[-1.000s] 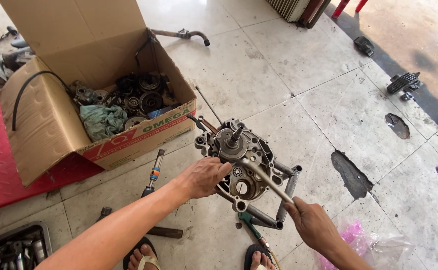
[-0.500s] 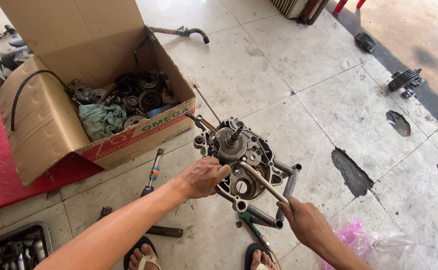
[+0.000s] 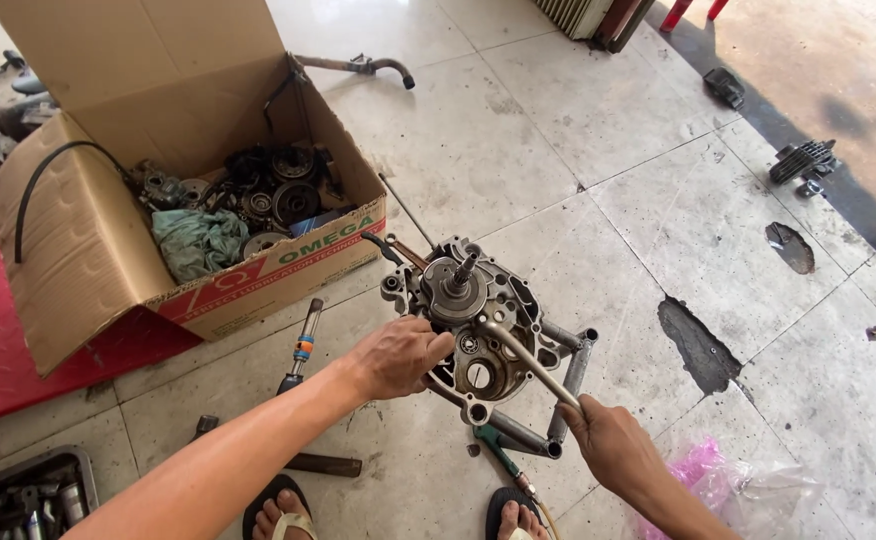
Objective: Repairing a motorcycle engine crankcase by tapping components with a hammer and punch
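Greasy cast-metal engine case [image 3: 473, 320], ribbed

Open tiled floor [image 3: 578, 130] beyond and right of the engine case [image 3: 478, 320]. Hemmed leftward by cardboard box [image 3: 88, 260] and screwdriver [image 3: 300, 350]; nearer, green-handled tool [image 3: 498, 450] and pink bag [image 3: 698, 470].

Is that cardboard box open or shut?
Open. The box has its flaps up and spread, and inside you can see dark metal parts and a green rag.
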